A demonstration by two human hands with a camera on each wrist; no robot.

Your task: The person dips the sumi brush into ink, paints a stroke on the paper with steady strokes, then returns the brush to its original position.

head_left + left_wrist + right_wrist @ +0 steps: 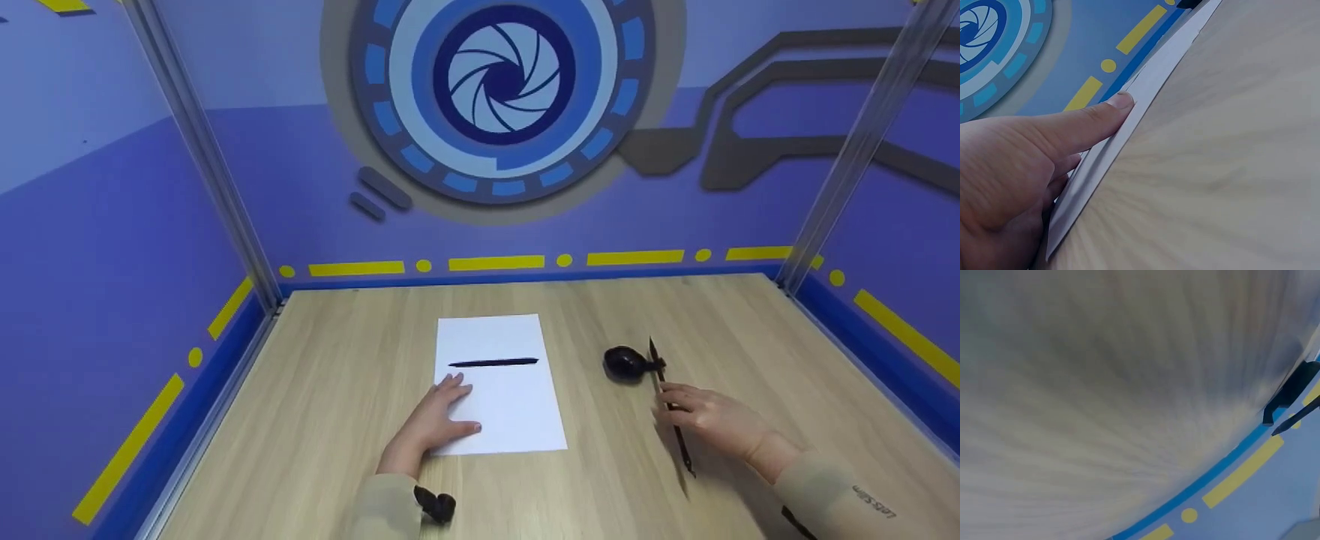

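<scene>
A white sheet of paper [510, 412] lies on the table with one thick black horizontal stroke [493, 363] across its upper part. My left hand [439, 416] rests on the paper's left edge, fingers spread below the stroke; in the left wrist view the thumb [1092, 125] lies flat on the sheet. Right of the paper, my right hand [712, 420] pinches a dark writing brush [681, 442] by its shaft. The brush tip points away from me, beside the short handle of a round black ink dish [624, 364]. In the right wrist view, the dish [1293, 391] and brush tip [1292, 421] show at the right edge.
The wooden table [322, 405] is enclosed by a blue-purple back wall [285, 180] and side walls with yellow markings. Metal posts [202, 150] stand at the back corners. A black strap piece [435, 505] sits at the left cuff.
</scene>
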